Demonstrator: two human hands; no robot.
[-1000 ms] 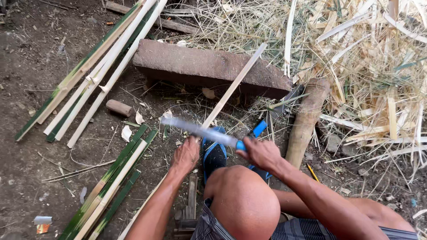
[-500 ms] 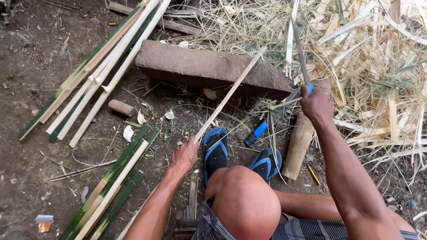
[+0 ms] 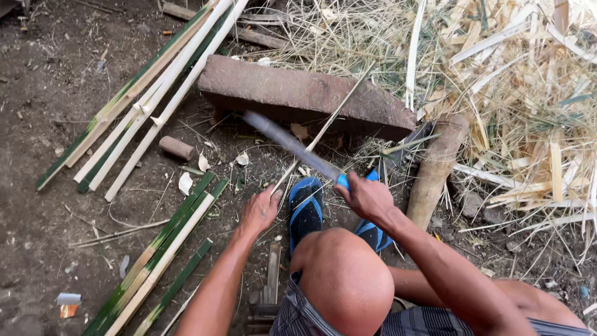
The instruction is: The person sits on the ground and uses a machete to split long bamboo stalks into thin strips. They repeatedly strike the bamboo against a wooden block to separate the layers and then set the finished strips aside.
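Right hand clamped on a blue-handled blade, left hand gripping a thin bamboo strip, stone slab beyond both.

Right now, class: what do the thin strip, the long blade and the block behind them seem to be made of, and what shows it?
Thin strip, held by the left hand: probably split bamboo, pale and fibrous like the slats nearby. Long blade, held by the right hand: likely metal, dull grey, with a blue, perhaps plastic, handle. Block: stone or weathered wood, rough reddish-brown; the look leaves it open.
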